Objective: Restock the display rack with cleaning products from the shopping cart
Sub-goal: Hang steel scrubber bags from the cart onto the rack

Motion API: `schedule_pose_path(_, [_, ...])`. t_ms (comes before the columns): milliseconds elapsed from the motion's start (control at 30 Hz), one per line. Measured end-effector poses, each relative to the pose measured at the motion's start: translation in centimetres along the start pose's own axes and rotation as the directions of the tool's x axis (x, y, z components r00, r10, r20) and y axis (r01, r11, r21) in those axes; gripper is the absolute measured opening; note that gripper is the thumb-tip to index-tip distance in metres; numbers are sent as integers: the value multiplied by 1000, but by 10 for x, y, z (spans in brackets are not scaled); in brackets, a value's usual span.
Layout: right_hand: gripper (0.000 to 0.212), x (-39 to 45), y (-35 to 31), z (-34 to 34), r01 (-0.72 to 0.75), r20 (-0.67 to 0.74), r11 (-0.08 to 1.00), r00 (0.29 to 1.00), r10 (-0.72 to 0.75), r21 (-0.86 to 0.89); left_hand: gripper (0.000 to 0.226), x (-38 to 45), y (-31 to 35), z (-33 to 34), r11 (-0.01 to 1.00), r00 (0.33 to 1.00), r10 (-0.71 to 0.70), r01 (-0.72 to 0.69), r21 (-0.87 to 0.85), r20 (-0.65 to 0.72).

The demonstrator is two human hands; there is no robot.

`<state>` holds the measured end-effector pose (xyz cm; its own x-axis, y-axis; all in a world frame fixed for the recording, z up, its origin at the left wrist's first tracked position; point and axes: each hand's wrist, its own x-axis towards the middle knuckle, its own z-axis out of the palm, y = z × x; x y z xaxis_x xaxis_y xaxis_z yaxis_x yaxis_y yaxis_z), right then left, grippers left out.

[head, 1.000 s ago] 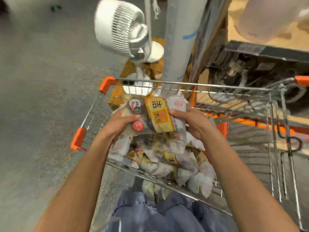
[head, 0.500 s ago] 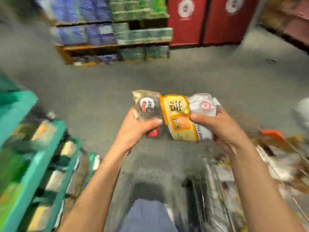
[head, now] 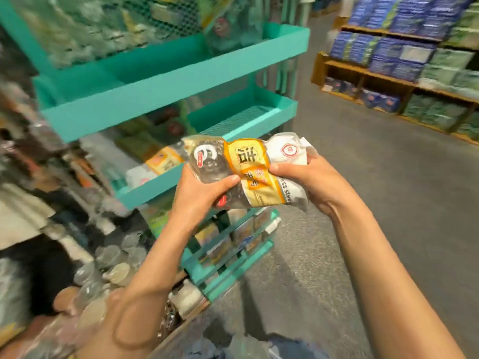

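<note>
both hands on one pack. left hand (head: 201, 195) grips the dark clear-plastic end of the scrubber pack (head: 246, 172), thumb curled over the front face, fingers wrapped behind. right hand (head: 308, 180) pinches the white end, thumb tip on the yellow label, remaining fingers folded under the pack and mostly hidden. neither hand has slack; both closed tight on the plastic, which is crumpled between them.

forearms come up from the bottom of the view and converge, left wrist bent inward, right wrist roughly straight.

pack held lying sideways in mid air, yellow band in the middle with partial "steel" text on its edge, red badge on the white end. it sits in front of the teal display rack (head: 166, 79), level with its middle tray (head: 145, 193), not touching it. similar yellow-label packs (head: 160, 161) lie in that tray, just left of the held one. lower trays hold more goods, blurred.

grey floor to the right; wooden shelves (head: 388, 73) with blue and green packs far right, well apart.
</note>
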<state>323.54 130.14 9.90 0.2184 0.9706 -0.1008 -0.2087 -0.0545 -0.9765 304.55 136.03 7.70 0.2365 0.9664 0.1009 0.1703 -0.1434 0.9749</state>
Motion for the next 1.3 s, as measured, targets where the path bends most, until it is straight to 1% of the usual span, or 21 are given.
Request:
schedule_pose_path(67, [30,21,5,21,-9,107,1000,994,9,-1,51,0,-9,-22,999,992,-28,30,13,-121])
schedule_pose_path(133, [37,40,9,41,-47,204,999,978,50,-21,58,-1,-15,-38,997,964,-57,68,36,-261])
schedule_pose_path(200, [35,58,12,57,-38,265,995,962,62,-96,59,-3,-18,-50,993,915,-107,120,9,-389])
schedule_pose_path(267, [27,73,11,70,6,363,983,930,63,-185,55,-1,-20,-61,984,850,-127,174,44,-512])
schedule_pose_path(333, [24,86,8,82,64,466,959,882,75,-276,75,5,-20,-71,971,792,-133,224,81,-596])
schedule_pose_path(400, [25,103,8,92,133,502,930,863,62,-343,92,12,-18,-76,970,764,-133,230,75,-631])
schedule_pose_path(433, [27,113,8,96,170,509,915,860,43,-365,90,16,-19,-78,968,751,-142,241,67,-645])
schedule_pose_path(533, [41,135,7,108,255,497,888,867,-34,-383,67,31,-20,-79,955,711,-140,280,94,-689])
schedule_pose_path(600, [41,146,9,114,295,475,873,876,-85,-388,68,42,-19,-80,952,688,-125,287,109,-715])
schedule_pose_path(667, [43,155,11,118,327,444,858,886,-133,-396,71,50,-17,-80,944,688,-112,299,139,-717])
schedule_pose_path(733, [43,161,14,120,338,444,850,885,-141,-404,69,54,-17,-81,918,675,-139,363,162,-725])
schedule_pose_path(800, [40,168,17,121,338,457,834,882,-119,-435,54,59,-18,-86,911,668,-165,385,147,-726])
schedule_pose_path(867, [39,174,15,123,341,461,815,881,-104,-469,21,65,-17,-92,922,660,-167,367,120,-733])
schedule_pose_path(900, [42,176,13,123,336,464,809,881,-90,-482,17,65,-14,-93,916,652,-171,381,125,-739])
schedule_pose_path(1033, [49,181,13,126,317,467,751,884,-13,-579,31,65,-19,-92,890,665,-249,444,105,-704])
schedule_pose_path(1067, [51,183,15,126,324,470,734,883,-8,-597,45,66,-25,-93,898,671,-258,432,83,-695])
schedule_pose_path(1100, [53,184,17,126,328,471,721,882,-3,-610,64,66,-26,-92,889,658,-261,449,90,-706])
schedule_pose_path(1133, [52,187,20,126,343,477,711,879,-13,-613,75,67,-31,-94,875,649,-268,473,101,-712])
schedule_pose_path(1200, [49,188,25,124,353,473,700,881,-25,-621,78,68,-34,-94,854,626,-311,515,80,-715])
schedule_pose_path(1267, [54,190,29,121,339,452,705,892,-30,-623,91,66,-32,-94,869,666,-298,485,94,-683])
schedule_pose_path(1300, [51,190,29,119,319,450,735,893,-20,-599,93,65,-35,-96,872,681,-298,479,99,-669])
